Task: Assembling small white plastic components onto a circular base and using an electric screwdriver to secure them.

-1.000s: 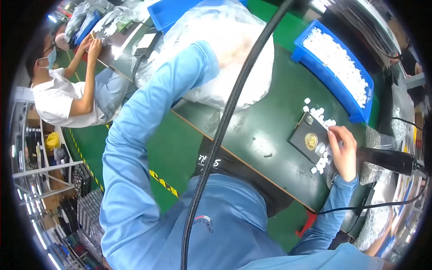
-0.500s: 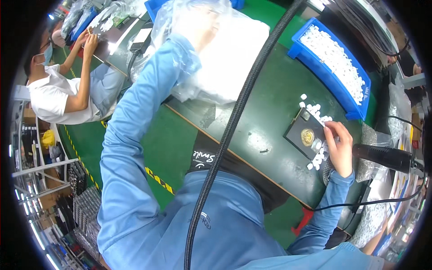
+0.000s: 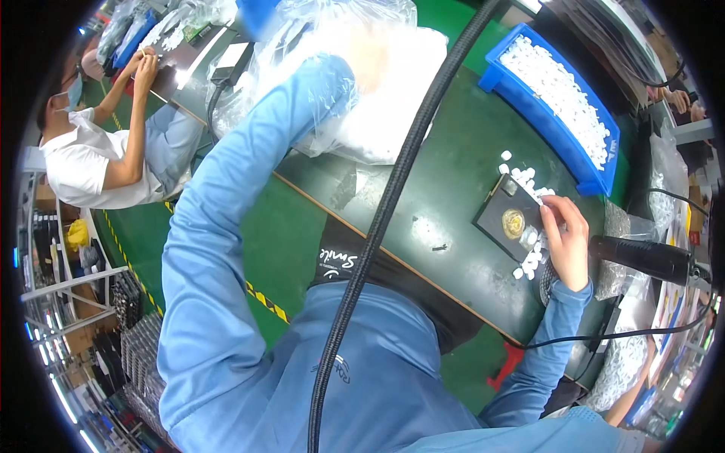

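My left hand (image 3: pixel 368 64) reaches into a clear plastic bag (image 3: pixel 291 41) on a bright white mass at the far middle. Glare and motion smear its fingers, so its grip does not show. At the right, my right hand (image 3: pixel 568 234) rests beside a flat black block (image 3: pixel 498 215) with a round yellowish disc (image 3: pixel 513 224) on it. Thumb and forefinger are drawn together at the block's far right edge; whatever lies between them is hidden. Small white pieces (image 3: pixel 521 178) lie loose along that edge, and more white pieces (image 3: pixel 529 264) sit below the hand.
A blue bin (image 3: pixel 596 175) full of small white pieces stands at the far right. A black cylindrical tool (image 3: pixel 638 257) points at my right hand. A thick black braided cable (image 3: pixel 393 189) crosses the view. At left, a co-worker (image 3: pixel 98 158) sits at the bench.
My left hand has shifted slightly right and nearer within the bag, its sleeve now further under the plastic. My right hand stays beside the black block. The whole view has shifted slightly.
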The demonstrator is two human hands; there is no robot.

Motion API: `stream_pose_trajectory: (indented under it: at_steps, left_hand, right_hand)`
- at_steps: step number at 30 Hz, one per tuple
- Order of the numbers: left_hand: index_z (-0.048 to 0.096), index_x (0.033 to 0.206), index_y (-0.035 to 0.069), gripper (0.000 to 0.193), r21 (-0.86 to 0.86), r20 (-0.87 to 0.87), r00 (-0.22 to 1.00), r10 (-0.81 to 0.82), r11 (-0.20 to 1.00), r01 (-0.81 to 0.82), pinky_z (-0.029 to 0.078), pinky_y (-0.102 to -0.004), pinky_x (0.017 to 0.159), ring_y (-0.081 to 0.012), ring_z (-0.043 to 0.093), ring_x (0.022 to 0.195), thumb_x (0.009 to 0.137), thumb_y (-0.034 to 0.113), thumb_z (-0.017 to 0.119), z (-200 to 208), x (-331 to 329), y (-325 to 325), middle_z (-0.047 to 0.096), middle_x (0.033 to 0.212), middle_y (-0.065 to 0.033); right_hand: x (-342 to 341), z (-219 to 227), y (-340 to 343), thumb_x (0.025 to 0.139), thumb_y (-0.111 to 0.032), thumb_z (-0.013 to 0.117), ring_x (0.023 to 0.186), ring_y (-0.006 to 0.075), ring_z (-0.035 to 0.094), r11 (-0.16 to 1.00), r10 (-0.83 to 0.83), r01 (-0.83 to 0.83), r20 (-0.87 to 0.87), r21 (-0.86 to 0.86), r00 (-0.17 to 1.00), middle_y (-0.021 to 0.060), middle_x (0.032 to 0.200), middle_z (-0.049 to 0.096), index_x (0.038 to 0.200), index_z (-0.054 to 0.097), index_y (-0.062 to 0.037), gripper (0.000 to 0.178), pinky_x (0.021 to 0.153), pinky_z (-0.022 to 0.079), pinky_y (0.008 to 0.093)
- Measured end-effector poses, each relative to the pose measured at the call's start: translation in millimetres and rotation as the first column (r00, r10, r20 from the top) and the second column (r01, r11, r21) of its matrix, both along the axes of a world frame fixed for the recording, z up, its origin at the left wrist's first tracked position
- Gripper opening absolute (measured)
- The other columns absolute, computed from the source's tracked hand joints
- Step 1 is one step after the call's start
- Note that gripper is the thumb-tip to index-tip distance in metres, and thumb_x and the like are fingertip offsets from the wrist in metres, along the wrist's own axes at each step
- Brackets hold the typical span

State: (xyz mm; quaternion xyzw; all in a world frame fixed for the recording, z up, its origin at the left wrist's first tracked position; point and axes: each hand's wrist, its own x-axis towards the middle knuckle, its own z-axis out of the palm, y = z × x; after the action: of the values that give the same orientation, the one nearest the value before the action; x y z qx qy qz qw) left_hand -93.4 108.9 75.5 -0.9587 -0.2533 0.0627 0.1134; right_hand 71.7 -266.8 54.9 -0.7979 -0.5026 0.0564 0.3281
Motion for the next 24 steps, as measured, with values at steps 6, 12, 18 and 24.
stream_pose_trajectory:
  at_steps: [6,12,18,24]
  left_hand:
    - [0.059,0.124,0.0,0.06,-0.011,0.021,0.998,-0.052,0.999,0.052,0.045,-0.0538,0.101,-0.0442,0.052,0.121,0.087,0.048,0.067,4,2,-13,0.052,0.131,-0.0279]
    - [0.063,0.118,0.0,0.051,0.145,0.239,0.959,-0.155,0.982,0.123,0.048,-0.0543,0.095,-0.0441,0.059,0.109,0.086,0.039,0.066,-33,-1,6,0.061,0.12,-0.0254]
    - [0.074,0.098,0.0,0.029,0.192,0.058,0.969,-0.24,0.955,0.225,0.052,-0.0515,0.086,-0.0371,0.066,0.093,0.084,0.023,0.064,-16,8,-6,0.07,0.103,-0.0206]
    - [0.076,0.096,0.008,0.02,0.042,0.098,0.965,-0.245,0.969,0.242,0.054,-0.0445,0.084,-0.0357,0.069,0.089,0.084,0.022,0.067,-14,2,18,0.073,0.093,-0.0129]
  right_hand:
    - [1,-2,-3,0.091,-0.004,0.065,0.068,0.0215,0.054,1.0,0.002,-0.002,0.029,-0.016,1.0,0.0098,0.081,0.059,0.102,0.066,-0.0001,0.012,0.067,0.046,0.0335]
    - [0,-2,-3,0.091,-0.005,0.065,0.069,0.0218,0.054,1.0,0.003,-0.003,0.029,-0.012,1.0,0.0104,0.083,0.06,0.103,0.066,-0.0001,0.013,0.068,0.046,0.0338]
    - [1,-2,-3,0.092,-0.005,0.064,0.07,0.0224,0.054,1.0,-0.001,0.001,0.025,0.001,1.0,0.011,0.085,0.062,0.104,0.066,-0.0002,0.013,0.068,0.046,0.0338]
    - [6,-4,-5,0.095,-0.006,0.062,0.077,0.0188,0.061,0.998,-0.008,0.01,0.029,-0.065,1.0,0.0111,0.092,0.065,0.106,0.067,0.0008,0.014,0.072,0.048,0.0299]
